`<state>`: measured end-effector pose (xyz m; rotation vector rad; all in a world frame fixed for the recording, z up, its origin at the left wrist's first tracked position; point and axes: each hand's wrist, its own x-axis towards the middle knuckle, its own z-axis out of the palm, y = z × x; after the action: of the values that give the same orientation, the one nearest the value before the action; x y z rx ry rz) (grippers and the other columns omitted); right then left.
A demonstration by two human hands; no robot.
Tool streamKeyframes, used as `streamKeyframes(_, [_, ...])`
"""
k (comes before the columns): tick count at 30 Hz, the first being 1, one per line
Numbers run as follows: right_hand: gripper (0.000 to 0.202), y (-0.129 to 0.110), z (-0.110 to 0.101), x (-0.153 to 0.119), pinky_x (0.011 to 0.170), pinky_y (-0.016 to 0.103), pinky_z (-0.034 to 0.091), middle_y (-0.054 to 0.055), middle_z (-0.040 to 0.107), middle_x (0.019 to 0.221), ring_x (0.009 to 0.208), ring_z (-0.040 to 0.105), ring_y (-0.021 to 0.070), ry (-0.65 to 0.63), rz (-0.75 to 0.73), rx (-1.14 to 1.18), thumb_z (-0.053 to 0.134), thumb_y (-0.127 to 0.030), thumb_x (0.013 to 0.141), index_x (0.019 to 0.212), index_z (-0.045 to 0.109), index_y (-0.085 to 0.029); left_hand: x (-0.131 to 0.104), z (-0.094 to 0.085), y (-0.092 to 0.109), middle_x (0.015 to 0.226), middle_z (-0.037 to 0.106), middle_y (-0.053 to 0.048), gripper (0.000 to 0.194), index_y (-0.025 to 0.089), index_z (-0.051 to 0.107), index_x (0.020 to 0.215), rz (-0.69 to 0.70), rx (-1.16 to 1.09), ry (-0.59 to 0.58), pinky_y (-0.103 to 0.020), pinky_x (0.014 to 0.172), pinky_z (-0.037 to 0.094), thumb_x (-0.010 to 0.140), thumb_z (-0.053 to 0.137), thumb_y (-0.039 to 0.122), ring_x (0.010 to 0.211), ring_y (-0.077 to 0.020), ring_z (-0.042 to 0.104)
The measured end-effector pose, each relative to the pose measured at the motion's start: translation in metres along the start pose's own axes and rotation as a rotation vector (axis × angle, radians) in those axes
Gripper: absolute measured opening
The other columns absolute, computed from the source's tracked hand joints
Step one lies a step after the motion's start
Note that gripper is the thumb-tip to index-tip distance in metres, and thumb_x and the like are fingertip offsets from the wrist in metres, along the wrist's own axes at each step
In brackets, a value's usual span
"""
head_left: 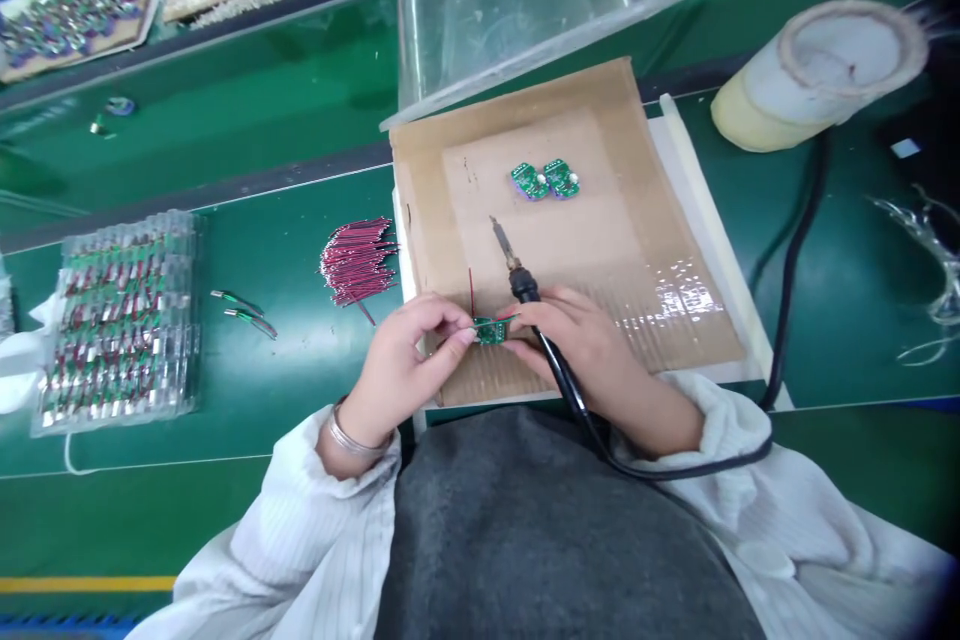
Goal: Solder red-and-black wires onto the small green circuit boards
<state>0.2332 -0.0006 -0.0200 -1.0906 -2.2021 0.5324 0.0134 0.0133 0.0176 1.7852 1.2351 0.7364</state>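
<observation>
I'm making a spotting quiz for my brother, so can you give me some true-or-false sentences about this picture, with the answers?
1. A small green circuit board is between the person's hands. True.
2. The black-handled soldering iron is in the left hand. False: the soldering iron is in the right hand.
3. Two other green boards lie on flat brown cardboard. True.
4. The pile of thin red wires lies right of the cardboard. False: the wires lie left of it.
5. A silver bracelet is on the left wrist. True.

- Two circuit boards [531, 181] lie on the cardboard [600, 250], itself on the bench [255, 360].
- Before them, the soldering iron [525, 286].
- Wire pile [356, 262] lies left, tray [187, 360] farther left.
- Shield [517, 5] stands behind, cylinder [772, 100] right.
</observation>
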Motion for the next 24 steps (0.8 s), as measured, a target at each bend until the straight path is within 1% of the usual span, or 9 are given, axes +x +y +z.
streamKeyframes(2, [0.017,-0.003,-0.003,0.000,0.077,0.034,0.054,0.004,0.072,0.097,0.086,0.066,0.0189,0.087,0.112,0.121,0.065,-0.017,0.086,0.096,0.052,-0.022,-0.004,0.003,0.003,0.075,0.061,0.000,0.007,0.019,0.062,0.081,-0.097,-0.113,0.010,-0.026,0.064,0.045,0.087,0.061,0.021,0.070,-0.0118,0.056])
streamKeyframes(5, [0.025,-0.012,-0.007,0.002,0.067,0.028,0.057,0.000,0.070,0.090,0.083,0.070,0.0167,0.230,0.307,0.466,0.070,-0.017,0.082,0.093,0.049,-0.023,-0.008,0.009,0.009,0.074,0.061,0.000,0.008,0.019,0.061,0.080,-0.187,-0.260,0.015,-0.024,0.062,0.043,0.087,0.062,0.023,0.069,-0.0109,0.054])
streamKeyframes(7, [0.031,-0.018,-0.006,0.005,0.066,0.027,0.060,-0.001,0.067,0.091,0.085,0.072,0.0173,0.275,0.341,0.709,0.072,-0.016,0.080,0.096,0.047,-0.024,-0.008,0.012,0.013,0.073,0.059,0.001,0.010,0.018,0.061,0.079,-0.225,-0.340,-0.001,-0.022,0.062,0.042,0.087,0.063,0.025,0.067,-0.0094,0.052])
streamKeyframes(9, [0.033,-0.023,-0.004,0.008,0.068,0.027,0.061,-0.002,0.062,0.090,0.085,0.072,0.0171,0.301,0.366,0.829,0.075,-0.016,0.078,0.095,0.048,-0.024,-0.008,0.014,0.015,0.073,0.058,0.002,0.012,0.018,0.060,0.079,-0.255,-0.387,-0.032,-0.021,0.063,0.041,0.087,0.064,0.026,0.068,-0.0084,0.051])
streamKeyframes(13, [0.031,-0.027,-0.003,0.013,0.070,0.025,0.060,-0.004,0.059,0.085,0.079,0.072,0.0146,0.354,0.403,0.805,0.076,-0.016,0.077,0.089,0.049,-0.024,-0.007,0.017,0.017,0.076,0.058,0.002,0.011,0.017,0.060,0.081,-0.232,-0.354,-0.067,-0.020,0.067,0.043,0.088,0.062,0.025,0.072,-0.0080,0.052])
streamKeyframes(16, [0.029,-0.028,-0.003,0.013,0.066,0.022,0.059,-0.004,0.061,0.082,0.078,0.072,0.0136,0.343,0.374,0.707,0.075,-0.016,0.077,0.087,0.050,-0.024,-0.005,0.020,0.017,0.078,0.061,0.001,0.009,0.017,0.062,0.086,-0.163,-0.306,-0.051,-0.019,0.067,0.046,0.087,0.065,0.025,0.072,-0.0081,0.056])
streamKeyframes(19, [0.029,-0.028,-0.004,0.013,0.064,0.021,0.059,-0.004,0.060,0.083,0.076,0.072,0.0131,0.384,0.358,0.681,0.076,-0.015,0.077,0.087,0.050,-0.024,-0.003,0.022,0.017,0.074,0.064,0.001,0.009,0.017,0.062,0.083,-0.132,-0.318,-0.022,-0.019,0.067,0.047,0.087,0.066,0.025,0.069,-0.0076,0.059])
streamKeyframes(21, [0.030,-0.028,-0.005,0.013,0.063,0.022,0.060,-0.004,0.060,0.083,0.075,0.072,0.0134,0.406,0.357,0.712,0.075,-0.014,0.077,0.087,0.049,-0.023,-0.002,0.023,0.017,0.072,0.064,0.001,0.010,0.017,0.063,0.081,-0.134,-0.327,-0.014,-0.018,0.066,0.048,0.088,0.065,0.024,0.068,-0.0070,0.060])
streamKeyframes(24, [0.029,-0.027,-0.006,0.011,0.062,0.022,0.060,-0.004,0.061,0.082,0.072,0.071,0.0130,0.394,0.357,0.673,0.075,-0.015,0.077,0.087,0.049,-0.023,-0.002,0.025,0.019,0.071,0.065,0.002,0.009,0.016,0.062,0.082,-0.178,-0.381,-0.019,-0.015,0.063,0.048,0.087,0.065,0.023,0.066,-0.0057,0.060])
